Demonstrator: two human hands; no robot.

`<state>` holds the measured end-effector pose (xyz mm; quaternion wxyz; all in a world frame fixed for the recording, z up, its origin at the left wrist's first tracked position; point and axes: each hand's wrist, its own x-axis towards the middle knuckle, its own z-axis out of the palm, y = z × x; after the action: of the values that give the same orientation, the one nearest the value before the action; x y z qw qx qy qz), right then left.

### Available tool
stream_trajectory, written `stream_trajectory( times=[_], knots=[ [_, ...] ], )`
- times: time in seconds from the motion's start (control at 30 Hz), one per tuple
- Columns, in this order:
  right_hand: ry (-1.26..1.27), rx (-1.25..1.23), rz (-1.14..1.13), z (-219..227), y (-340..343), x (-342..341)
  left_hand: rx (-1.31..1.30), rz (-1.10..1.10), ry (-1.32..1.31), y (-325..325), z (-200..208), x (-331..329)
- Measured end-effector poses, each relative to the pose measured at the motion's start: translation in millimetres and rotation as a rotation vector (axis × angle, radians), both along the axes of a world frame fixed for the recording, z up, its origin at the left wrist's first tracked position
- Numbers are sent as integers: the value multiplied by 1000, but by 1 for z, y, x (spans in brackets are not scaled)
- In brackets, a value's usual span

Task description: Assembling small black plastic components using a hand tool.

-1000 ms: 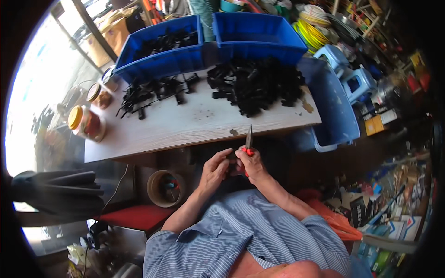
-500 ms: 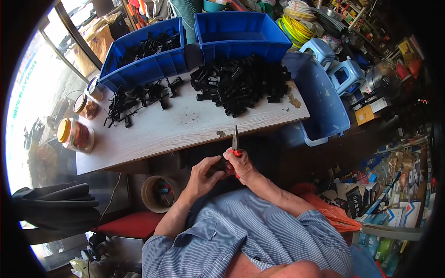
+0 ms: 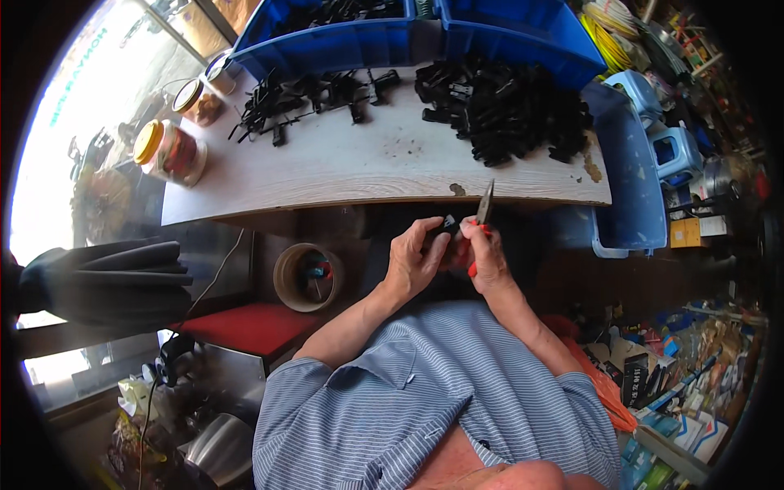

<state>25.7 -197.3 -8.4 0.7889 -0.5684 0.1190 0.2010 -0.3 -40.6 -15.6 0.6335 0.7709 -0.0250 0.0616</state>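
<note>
Just off the table's near edge, my left hand (image 3: 412,257) is closed, pinching a small black plastic part (image 3: 448,221) with a pale spot on it between thumb and fingers. Beside it, my right hand (image 3: 492,260) grips needle-nose pliers (image 3: 487,204) with red handles, their narrow jaws pointing up toward the table. The pliers are apart from the part. On the right of the white table (image 3: 343,175) lies a big heap of black plastic parts (image 3: 502,110). A smaller scatter of black pieces with thin stems (image 3: 273,106) lies on the left.
Two blue bins (image 3: 343,45) (image 3: 510,45) stand along the far edge; the left one holds black parts. Jars with lids (image 3: 171,153) (image 3: 198,102) sit at the table's left end. A round tub (image 3: 282,282) is below the table, and a large blue tub (image 3: 633,212) stands at right.
The whole view has shifted, so the table appears higher and further right. The black part now shows between my left fingers. The pliers stay in my right hand, tilted slightly more.
</note>
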Motion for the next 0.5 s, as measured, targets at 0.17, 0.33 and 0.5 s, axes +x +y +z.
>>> stream_trajectory(
  times=[0.17,0.33,0.5],
  knots=[
    [58,-51,105,4,0,-7,-414,70,73,-5,-11,12],
    [80,-126,157,7,8,-16,-521,114,63,-7,-6,18],
    [72,-196,220,12,14,-18,-547,117,54,-10,-4,22]
  ],
)
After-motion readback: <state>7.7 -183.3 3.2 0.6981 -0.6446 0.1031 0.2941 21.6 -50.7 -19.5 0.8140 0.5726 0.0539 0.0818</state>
